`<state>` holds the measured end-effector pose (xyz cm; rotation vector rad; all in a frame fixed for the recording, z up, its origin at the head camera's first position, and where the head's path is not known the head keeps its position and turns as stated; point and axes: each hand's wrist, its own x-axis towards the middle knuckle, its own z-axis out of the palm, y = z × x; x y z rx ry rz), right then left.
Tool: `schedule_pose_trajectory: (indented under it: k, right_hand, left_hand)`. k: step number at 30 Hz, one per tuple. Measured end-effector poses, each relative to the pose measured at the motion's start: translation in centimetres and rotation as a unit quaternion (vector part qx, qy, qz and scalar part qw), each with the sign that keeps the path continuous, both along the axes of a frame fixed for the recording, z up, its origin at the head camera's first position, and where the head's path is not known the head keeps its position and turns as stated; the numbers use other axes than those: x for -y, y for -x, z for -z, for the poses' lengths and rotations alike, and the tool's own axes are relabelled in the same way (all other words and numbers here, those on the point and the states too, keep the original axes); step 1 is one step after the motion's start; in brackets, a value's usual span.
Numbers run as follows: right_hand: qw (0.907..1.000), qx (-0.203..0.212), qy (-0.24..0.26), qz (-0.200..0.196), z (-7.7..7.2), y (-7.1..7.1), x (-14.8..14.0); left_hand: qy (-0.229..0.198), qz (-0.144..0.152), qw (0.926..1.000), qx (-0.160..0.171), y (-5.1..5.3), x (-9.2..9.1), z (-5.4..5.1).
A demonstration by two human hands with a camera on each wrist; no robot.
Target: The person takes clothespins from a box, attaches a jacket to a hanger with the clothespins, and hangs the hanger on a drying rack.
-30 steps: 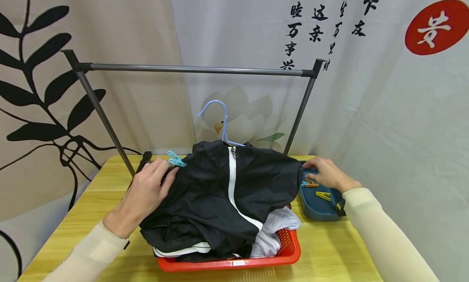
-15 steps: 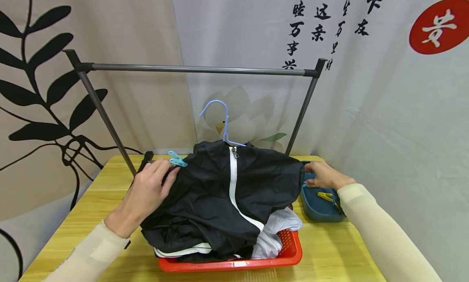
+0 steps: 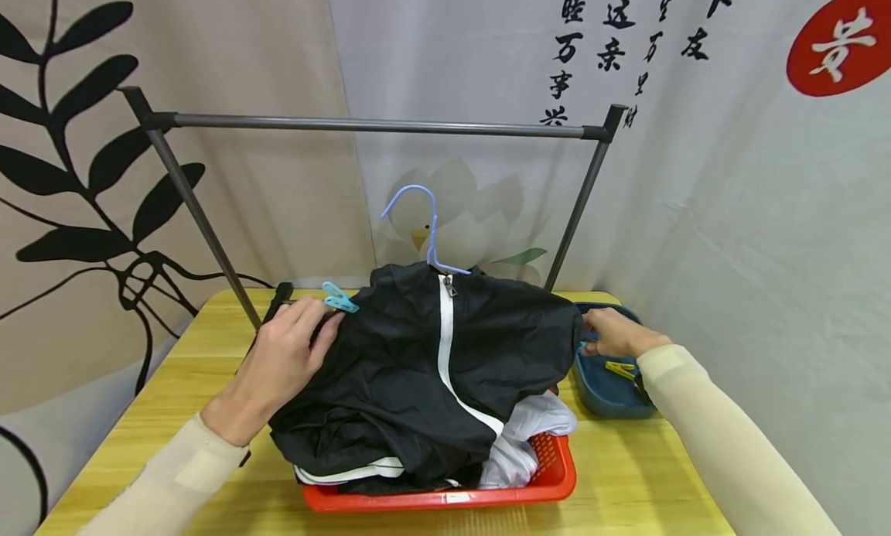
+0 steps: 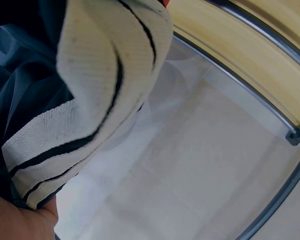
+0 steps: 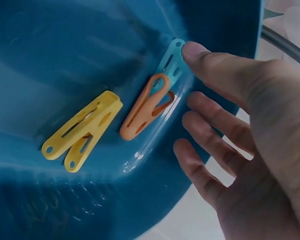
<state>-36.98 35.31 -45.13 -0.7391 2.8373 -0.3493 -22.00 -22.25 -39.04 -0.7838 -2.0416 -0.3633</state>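
On the jacket (image 3: pixel 393 358), gripped by left hand (image 3: pixel 284 349), we see one clip (image 3: pixel 341 298) at left, none yet at right; right hand (image 3: pixel 619 333) has fingers apart.

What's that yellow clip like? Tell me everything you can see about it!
The yellow clip looks like plastic, with a small metal-looking spring. Its two arms spread apart at one end, each with a round hole, and come together at the other. It lies on its side in the blue tub, apart from the orange clip. The right hand isn't touching it.
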Motion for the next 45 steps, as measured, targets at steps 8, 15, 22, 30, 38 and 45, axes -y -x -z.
schedule_pose_trajectory:
  k: [8, 15, 22, 30, 38, 45]
  right_hand:
    - [0.9997, 0.008, -0.021, 0.005, 0.5, 0.0, 0.2]
    - [0.9994, 0.006, -0.033, 0.005, 0.5, -0.2, 0.5]
    - [0.9993, 0.008, -0.034, 0.007, 0.6, -0.2, 0.8]
    - [0.9996, 0.013, -0.023, -0.006, 0.6, -0.4, 1.1]
    - [0.9995, -0.005, -0.027, -0.014, 1.0, -0.2, 1.1]
    - [0.9992, -0.001, -0.039, -0.011, 1.1, 0.0, 1.2]
  left_hand:
    - [0.001, 0.002, 1.0000, -0.003, 0.0, 0.0, -0.2]
    - [0.000, 0.000, 1.0000, 0.007, -0.1, 0.0, -0.2]
    - [0.000, 0.001, 1.0000, 0.005, 0.0, 0.1, -0.1]
    - [-0.002, 0.001, 0.9999, 0.011, -0.1, 0.1, -0.1]
    - [-0.004, 0.002, 0.9999, 0.015, 0.0, 0.1, 0.0]
    - [-0.003, -0.001, 0.9998, 0.022, 0.0, 0.2, 0.1]
